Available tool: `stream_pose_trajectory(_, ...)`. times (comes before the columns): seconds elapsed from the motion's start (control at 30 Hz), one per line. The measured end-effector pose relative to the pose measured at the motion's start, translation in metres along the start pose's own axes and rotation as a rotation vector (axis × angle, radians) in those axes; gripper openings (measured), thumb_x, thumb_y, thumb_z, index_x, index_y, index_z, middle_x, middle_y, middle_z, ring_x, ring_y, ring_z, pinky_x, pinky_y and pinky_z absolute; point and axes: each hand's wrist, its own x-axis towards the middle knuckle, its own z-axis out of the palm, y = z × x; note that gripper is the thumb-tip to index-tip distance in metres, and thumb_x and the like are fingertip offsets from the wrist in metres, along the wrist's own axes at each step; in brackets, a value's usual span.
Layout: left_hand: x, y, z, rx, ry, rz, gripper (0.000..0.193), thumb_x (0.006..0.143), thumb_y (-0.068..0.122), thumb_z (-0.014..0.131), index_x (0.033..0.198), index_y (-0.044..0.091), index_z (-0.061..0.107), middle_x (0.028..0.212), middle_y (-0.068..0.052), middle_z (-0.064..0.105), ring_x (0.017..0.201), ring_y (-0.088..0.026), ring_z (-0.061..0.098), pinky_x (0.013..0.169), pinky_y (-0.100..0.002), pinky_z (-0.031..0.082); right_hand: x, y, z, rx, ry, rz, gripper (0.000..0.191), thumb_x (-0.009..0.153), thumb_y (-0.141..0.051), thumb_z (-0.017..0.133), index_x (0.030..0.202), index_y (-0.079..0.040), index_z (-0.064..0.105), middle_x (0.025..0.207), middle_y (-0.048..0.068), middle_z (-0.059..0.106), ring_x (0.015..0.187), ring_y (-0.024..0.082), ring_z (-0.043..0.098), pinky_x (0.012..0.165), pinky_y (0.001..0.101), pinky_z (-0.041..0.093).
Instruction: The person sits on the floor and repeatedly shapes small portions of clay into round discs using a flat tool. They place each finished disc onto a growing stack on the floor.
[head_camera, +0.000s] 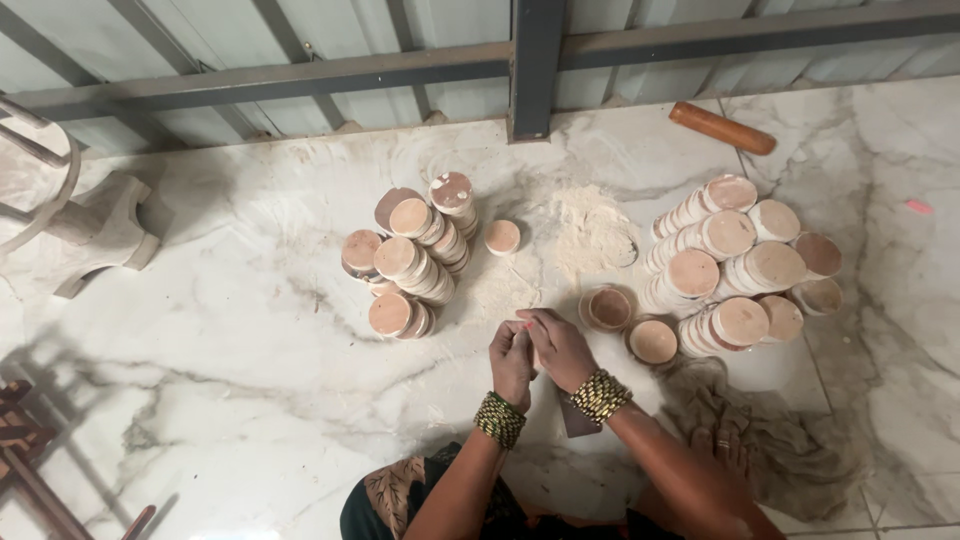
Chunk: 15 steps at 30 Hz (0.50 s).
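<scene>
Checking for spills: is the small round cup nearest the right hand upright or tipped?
Upright. The cup sits on the marble floor with its open mouth facing up.

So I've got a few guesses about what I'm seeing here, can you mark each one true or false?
1. Both hands are pressed together over something small. True: the left hand and right hand meet over a small item, mostly hidden.
2. The wooden discs sit in one single pile. False: there is a left pile of discs and a larger right pile of discs.
3. A wooden stick lies near the wall. True.
4. The floor is bare concrete. False: it is a white marble floor with grey veins.
5. Sawdust lies between the piles. True.
</scene>
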Motion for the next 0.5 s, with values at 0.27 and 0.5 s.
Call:
stream_pose_trajectory(0.27,-0.004,0.033,-0.007,0.024,-0.035,-0.056,0.062,0.104,0.055,0.026,0.125,0.005,0.057,0.093,-0.008,0.063,0.072,-0.014,0.065,0.053,-0.026,0.055,-0.013,-0.038,-0.032,-0.502,-0.146,-0.104,0.04,0.082,-0.044,0.076,0.11,-0.016,0.071,0.133,0.01,0.059,0.119,0.033,0.058,0.095,0.0471,0.048)
stream_pose_trajectory(0.5,-0.007,0.038,0.001,-0.018,-0.117,-0.162,0.061,0.103,0.057,0.037,0.129,0.006,0.058,0.1,-0.011,0.065,0.078,-0.016,0.062,0.058,-0.029,0.049,-0.005,-0.023,-0.048,-0.346,-0.346,-0.056,0.048,0.078,-0.038,0.08,0.116,-0.016,0.063,0.121,0.006,0.067,0.115,0.028,0.065,0.1,0.0408,0.052)
